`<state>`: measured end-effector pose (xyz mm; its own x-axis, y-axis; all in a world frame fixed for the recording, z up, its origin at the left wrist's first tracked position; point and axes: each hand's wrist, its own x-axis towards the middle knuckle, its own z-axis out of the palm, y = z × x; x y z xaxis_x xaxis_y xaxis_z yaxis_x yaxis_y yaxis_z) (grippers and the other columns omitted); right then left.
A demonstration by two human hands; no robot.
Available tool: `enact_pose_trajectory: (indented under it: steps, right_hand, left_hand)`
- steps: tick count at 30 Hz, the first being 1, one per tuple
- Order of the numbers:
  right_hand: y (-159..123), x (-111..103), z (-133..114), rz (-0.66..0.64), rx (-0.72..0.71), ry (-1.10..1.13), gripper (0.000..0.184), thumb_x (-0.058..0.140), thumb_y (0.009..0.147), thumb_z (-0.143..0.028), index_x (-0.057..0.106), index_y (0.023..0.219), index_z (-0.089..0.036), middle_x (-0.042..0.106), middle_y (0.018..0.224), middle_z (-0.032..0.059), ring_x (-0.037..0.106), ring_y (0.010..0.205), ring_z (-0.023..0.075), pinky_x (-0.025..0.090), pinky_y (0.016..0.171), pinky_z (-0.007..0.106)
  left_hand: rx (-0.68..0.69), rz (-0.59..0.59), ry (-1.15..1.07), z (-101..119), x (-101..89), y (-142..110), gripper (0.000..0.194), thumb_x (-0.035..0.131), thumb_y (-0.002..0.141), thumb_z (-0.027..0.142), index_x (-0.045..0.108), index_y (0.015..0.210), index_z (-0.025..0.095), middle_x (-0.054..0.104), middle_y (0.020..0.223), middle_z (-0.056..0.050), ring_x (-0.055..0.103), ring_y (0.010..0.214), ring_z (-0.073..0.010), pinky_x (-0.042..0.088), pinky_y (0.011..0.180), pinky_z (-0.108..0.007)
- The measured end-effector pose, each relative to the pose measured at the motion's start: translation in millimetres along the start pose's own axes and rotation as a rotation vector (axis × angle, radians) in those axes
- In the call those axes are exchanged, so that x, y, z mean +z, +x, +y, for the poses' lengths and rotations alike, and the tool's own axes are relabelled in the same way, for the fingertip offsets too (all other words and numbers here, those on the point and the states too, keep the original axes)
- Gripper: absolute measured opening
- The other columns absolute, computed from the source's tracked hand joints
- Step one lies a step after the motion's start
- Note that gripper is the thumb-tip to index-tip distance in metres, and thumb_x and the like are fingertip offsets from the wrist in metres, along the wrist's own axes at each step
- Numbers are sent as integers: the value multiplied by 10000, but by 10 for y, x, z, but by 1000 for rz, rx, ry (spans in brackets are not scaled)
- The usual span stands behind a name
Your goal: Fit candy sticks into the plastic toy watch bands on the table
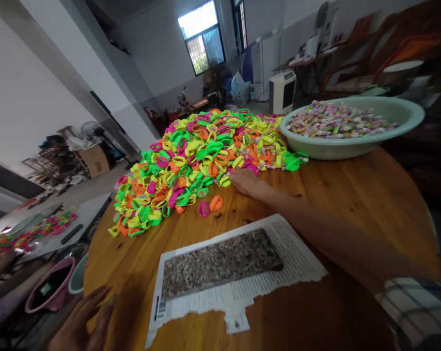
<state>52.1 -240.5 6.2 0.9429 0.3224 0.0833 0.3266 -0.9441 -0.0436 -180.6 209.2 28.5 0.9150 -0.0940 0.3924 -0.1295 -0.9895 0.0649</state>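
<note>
A heap of neon plastic bands point(194, 156) that look like toy watches covers the far left of the round wooden table point(337, 195). At its near right edge is my right hand point(245, 181), fingers curled in against the bands; what lies between the fingertips is hidden. An orange band point(216, 203) and a magenta band point(204, 208) lie apart from the heap. My left hand point(83, 319) is at the table's lower left edge, blurred, with fingers apart and nothing visible in them. Between the hands, a speckled stone slab point(223, 261) rests on a torn printed sheet point(297, 253).
A pale green basin point(330, 148) full of small wrapped pieces point(337, 119) stands at the table's far right. Left of the table are a pink basin point(65, 297), another person's arm point(19, 282) and a second table point(92, 212) bearing more bands.
</note>
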Motion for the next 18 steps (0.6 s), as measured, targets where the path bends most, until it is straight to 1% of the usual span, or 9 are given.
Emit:
enact_pose_trajectory:
  steps: [1,2,5,7,9,11,13,16,18]
  right_hand:
    - [-16,3,-5,5,-11,-3,311,443,993,-225,646,1143,-43,628,1151,218,598,1101,274,478,914,394]
    - [-34,7,-11,8,-24,-6,311,428,984,-190,656,1127,-35,630,1138,234,602,1094,280,475,907,383]
    - [-89,21,-24,18,-69,-10,338,382,961,-125,677,1098,-33,638,1107,253,614,1069,287,471,887,369]
    - [-108,20,-19,29,-96,-7,359,361,955,-113,682,1097,-36,641,1096,253,618,1053,292,476,868,375]
    - [-107,5,-2,42,-120,1,366,357,955,-117,688,1091,-37,647,1084,251,619,1039,297,481,849,383]
    - [-92,-18,24,53,-139,11,357,369,956,-122,696,1075,-45,656,1072,243,618,1027,292,482,836,380]
    - [-73,-35,54,68,-153,17,342,381,956,-120,703,1058,-66,667,1054,221,613,1029,278,480,831,363]
    - [-86,-18,92,101,-167,14,334,380,965,-127,696,1066,-95,664,1070,190,608,1037,263,477,826,345]
    - [-152,29,100,118,-169,10,329,388,978,-160,668,1141,-108,640,1153,183,602,1053,260,476,836,347]
  left_hand:
    - [16,0,-34,121,65,79,232,549,918,407,665,1064,269,735,1067,-59,725,933,-276,633,706,-389]
    - [58,-25,-93,279,157,209,259,552,918,407,663,1093,251,728,1117,-73,723,966,-270,633,747,-379]
    - [238,-93,-230,846,507,795,306,517,946,373,670,1142,196,723,1132,-105,711,1011,-248,602,883,-388]
    - [363,-121,-255,1168,730,1208,329,476,958,278,645,1214,160,707,1156,-124,696,1045,-230,582,920,-380]
    - [475,-147,-201,1384,907,1540,391,447,941,181,609,1296,159,641,1284,-152,668,1113,-234,568,939,-384]
    - [572,-176,-106,1509,1031,1770,439,454,916,133,606,1323,192,587,1358,-164,666,1117,-242,584,888,-369]
    - [662,-201,-37,1575,1108,1911,435,483,888,105,652,1273,217,614,1321,-156,690,1062,-238,599,822,-342]
    - [764,-222,-10,1596,1159,1989,401,513,831,70,723,1142,212,673,1222,-142,703,1019,-246,603,808,-346]
    - [777,-230,18,1556,1160,1959,363,523,822,86,738,1090,202,685,1196,-143,698,1027,-278,605,811,-385]
